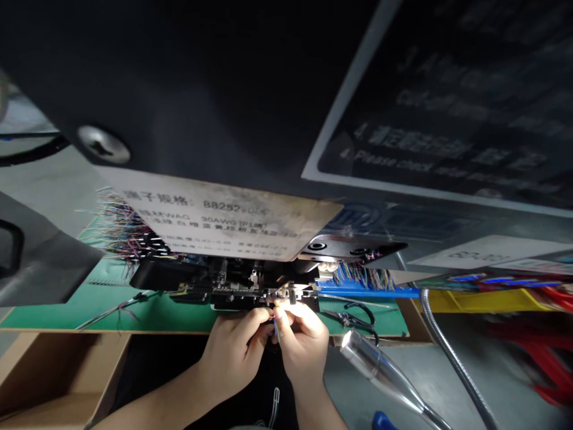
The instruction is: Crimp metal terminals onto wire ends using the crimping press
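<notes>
Surface: we see a green bench top [188,318], loose wires [123,224] back left, scissors [345,319] at right | Room: dark machine [215,89] looms above, lit lamp [380,367] near | Hands: together, nearly touching, before the machine; left hand [235,352] and right hand [305,343] closed, fingertips pinching thin wires [276,329] between them

Lamp [385,371] whitens hands [304,346]; right edge seems blurred.

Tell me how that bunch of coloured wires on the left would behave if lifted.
The coloured wires would probably bend easily, being so thin. They might tangle, since many strands cross. Each is likely light, looking so fine.
</notes>
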Motion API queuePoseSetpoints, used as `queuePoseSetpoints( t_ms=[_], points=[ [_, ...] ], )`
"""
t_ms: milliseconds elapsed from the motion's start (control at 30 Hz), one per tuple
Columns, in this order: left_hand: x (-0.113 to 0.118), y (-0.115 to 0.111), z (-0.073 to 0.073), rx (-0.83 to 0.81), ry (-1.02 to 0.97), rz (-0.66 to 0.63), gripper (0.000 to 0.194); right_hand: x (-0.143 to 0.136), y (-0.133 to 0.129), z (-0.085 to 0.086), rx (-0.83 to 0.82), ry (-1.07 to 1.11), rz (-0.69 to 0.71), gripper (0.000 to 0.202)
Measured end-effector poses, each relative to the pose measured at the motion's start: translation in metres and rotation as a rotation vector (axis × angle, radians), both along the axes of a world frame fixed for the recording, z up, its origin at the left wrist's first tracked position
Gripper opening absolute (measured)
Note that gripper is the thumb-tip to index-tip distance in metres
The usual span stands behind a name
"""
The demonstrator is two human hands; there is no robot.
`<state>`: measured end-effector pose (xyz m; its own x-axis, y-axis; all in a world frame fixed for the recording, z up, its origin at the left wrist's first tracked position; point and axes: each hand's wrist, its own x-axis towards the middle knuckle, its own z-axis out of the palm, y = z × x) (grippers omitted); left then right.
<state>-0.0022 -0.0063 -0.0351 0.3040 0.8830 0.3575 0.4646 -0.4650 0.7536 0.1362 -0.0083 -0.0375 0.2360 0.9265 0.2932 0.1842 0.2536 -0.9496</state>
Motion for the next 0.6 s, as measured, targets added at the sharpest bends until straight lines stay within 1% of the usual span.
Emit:
queuePoseSetpoints(
  t_ms=[100, 300, 433, 600],
  points=[
    [-0.0003, -0.0009, -0.0001, 0.023, 0.009, 0.011, 0.019, -0.0001, -0.0005, 0.0015, -0.017, 0.026, 0.003, 0.013],
    [0.0001, 0.0017, 0.0011, 0.071, -0.013, -0.029, 0.020, 0.0032, 0.0009, 0.0001, -0.023, 0.055, 0.064, 0.011],
    [0.0018, 0.0028, -0.0001, 0.065, 0.031, -0.013, 0.019, 0.0055, 0.0023, -0.0042, -0.057, 0.090, 0.110, 0.011],
    [0.0025, 0.0023, -0.0010, 0.068, 0.065, 0.013, 0.020, 0.0059, 0.0018, -0.0059, -0.091, 0.083, 0.109, 0.010]
  ],
)
